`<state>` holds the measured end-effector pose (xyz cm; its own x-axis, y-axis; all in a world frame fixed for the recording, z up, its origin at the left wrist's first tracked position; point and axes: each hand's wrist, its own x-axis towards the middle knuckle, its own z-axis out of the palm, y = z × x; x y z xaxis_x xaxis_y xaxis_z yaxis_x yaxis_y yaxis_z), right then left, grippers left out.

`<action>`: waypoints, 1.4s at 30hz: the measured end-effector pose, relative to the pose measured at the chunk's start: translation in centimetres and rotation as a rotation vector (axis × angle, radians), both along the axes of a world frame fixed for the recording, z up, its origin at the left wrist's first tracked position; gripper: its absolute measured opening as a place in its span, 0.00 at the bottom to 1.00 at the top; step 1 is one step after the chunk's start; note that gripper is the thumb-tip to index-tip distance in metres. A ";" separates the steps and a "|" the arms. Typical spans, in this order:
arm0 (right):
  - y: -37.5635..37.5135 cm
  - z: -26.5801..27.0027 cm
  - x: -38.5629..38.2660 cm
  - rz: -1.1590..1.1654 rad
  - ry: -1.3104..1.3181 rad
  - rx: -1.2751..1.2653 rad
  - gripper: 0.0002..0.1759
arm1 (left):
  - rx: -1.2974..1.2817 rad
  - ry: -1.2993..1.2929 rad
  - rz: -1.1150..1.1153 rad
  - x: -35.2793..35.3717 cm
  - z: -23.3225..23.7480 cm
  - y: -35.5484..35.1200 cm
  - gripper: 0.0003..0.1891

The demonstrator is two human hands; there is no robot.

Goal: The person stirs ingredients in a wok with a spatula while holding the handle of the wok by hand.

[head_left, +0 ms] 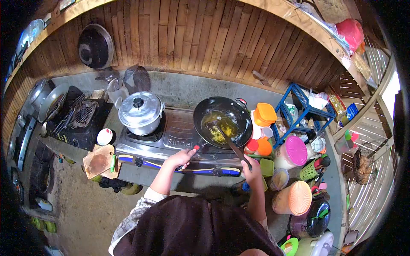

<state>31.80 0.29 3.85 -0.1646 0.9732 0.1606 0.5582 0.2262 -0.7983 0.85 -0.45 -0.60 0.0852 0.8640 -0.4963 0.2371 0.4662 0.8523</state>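
Note:
A black wok (pixel 200 115) sits on the right burner of a gas stove (pixel 179 128), with yellowish oil and pale yellow food bits (pixel 215 134) in its bottom. My left hand (pixel 179 159) is closed around the wok's near handle, whose red part shows beside the fingers. In my right hand (pixel 253 170) is the dark handle of a spatula (pixel 232 146). Its lower end rests among the food, so the blade is only partly visible. To the left, a lidded silver pot (pixel 141 113) stands on the other burner.
Plastic tubs and jars, including an orange container (pixel 265 114) and a pink-lidded jar (pixel 292 152), crowd the right side near a blue rack (pixel 294 111). Left of the stove are a cutting board (pixel 100 162) with a green-handled knife (pixel 113 163) and a black grill stove (pixel 79 123).

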 end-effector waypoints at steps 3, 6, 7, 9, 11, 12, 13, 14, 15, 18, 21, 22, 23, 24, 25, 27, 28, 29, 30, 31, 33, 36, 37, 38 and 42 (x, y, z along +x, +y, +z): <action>1.0 -0.2 -1.4 -0.059 -0.032 0.110 0.18 | 0.000 0.024 -0.006 0.0 0.2 0.0 0.26; 1.4 -0.5 -2.0 -0.147 -0.024 0.156 0.17 | -0.006 -0.002 0.003 0.0 -0.2 0.1 0.26; 2.1 -1.9 -1.4 -0.145 -0.026 0.156 0.17 | -0.007 -0.003 0.005 -0.1 -0.3 0.1 0.26; 3.3 -4.2 0.2 -0.189 -0.098 0.043 0.15 | -0.011 -0.002 -0.021 -0.2 -0.5 0.2 0.26; 2.8 -4.2 1.6 -0.137 -0.048 0.158 0.15 | 0.001 0.005 -0.017 -0.2 -0.2 0.1 0.26; 2.1 -3.5 1.9 -0.090 0.004 0.271 0.15 | 0.013 0.013 -0.018 -0.2 0.0 0.0 0.26; 1.3 -2.9 2.0 -0.161 0.103 0.141 0.15 | 0.010 0.011 -0.020 -0.2 0.1 -0.1 0.26; 0.3 -1.8 2.4 -0.164 0.101 0.138 0.15 | 0.013 -0.006 -0.009 -0.1 0.1 -0.1 0.26; -0.9 0.1 2.5 -0.162 0.105 0.100 0.15 | 0.016 -0.023 0.001 -0.1 0.1 -0.2 0.25; -2.3 1.2 4.1 -0.165 0.067 0.100 0.17 | 0.018 -0.021 -0.004 -0.2 -0.6 0.1 0.25; -4.3 3.0 5.2 -0.266 0.014 -0.049 0.17 | 0.007 0.008 -0.035 -0.3 -0.2 0.0 0.28; -4.7 3.2 5.7 -0.268 0.015 -0.051 0.17 | 0.005 0.008 -0.037 -0.2 0.0 -0.1 0.28; -5.1 3.5 6.3 -0.263 -0.021 -0.017 0.17 | 0.017 0.027 -0.041 -0.2 0.3 -0.2 0.28; -5.5 3.8 6.6 -0.257 -0.056 0.018 0.17 | 0.031 0.046 -0.046 -0.1 0.4 -0.3 0.28; -6.1 4.9 6.4 -0.260 -0.055 0.015 0.17 | 0.028 0.048 -0.049 -0.2 0.3 -0.3 0.28; -6.9 7.0 6.1 -0.282 -0.089 -0.078 0.17 | 0.042 0.038 -0.051 -0.2 0.1 -0.2 0.29; -7.0 6.9 6.3 -0.284 -0.088 -0.080 0.17 | 0.041 0.039 -0.053 -0.2 0.2 -0.2 0.29; -7.1 6.7 6.9 -0.278 -0.072 -0.076 0.17 | 0.025 0.040 -0.051 -0.3 0.3 -0.1 0.28; -7.2 6.5 7.3 -0.272 -0.057 -0.072 0.16 | 0.009 0.040 -0.049 -0.3 0.4 -0.1 0.28; -7.3 6.5 7.6 -0.272 -0.057 -0.073 0.16 | 0.008 0.041 -0.049 -0.3 0.2 -0.1 0.28; -7.5 6.9 7.9 -0.264 -0.078 -0.060 0.16 | -0.007 0.001 -0.054 -0.5 -0.2 0.1 0.27; -8.0 7.8 7.5 -0.239 -0.099 -0.003 0.15 | 0.002 -0.008 -0.034 -0.4 -0.2 0.2 0.26; -8.0 7.9 7.6 -0.239 -0.099 -0.005 0.15 | 0.001 -0.008 -0.033 -0.4 -0.1 0.1 0.26; -8.1 8.0 7.8 -0.254 -0.100 -0.048 0.15 | 0.005 0.002 -0.028 -0.3 0.2 0.0 0.25; -8.3 8.4 7.9 -0.262 -0.122 -0.057 0.15 | 0.016 0.008 -0.018 -0.3 0.3 -0.1 0.24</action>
<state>39.72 -8.05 12.22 0.0785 0.9920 0.0992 0.6843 0.0188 -0.7289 0.57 -0.51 -0.33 0.0971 0.8699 -0.4835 0.2524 0.4484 0.8575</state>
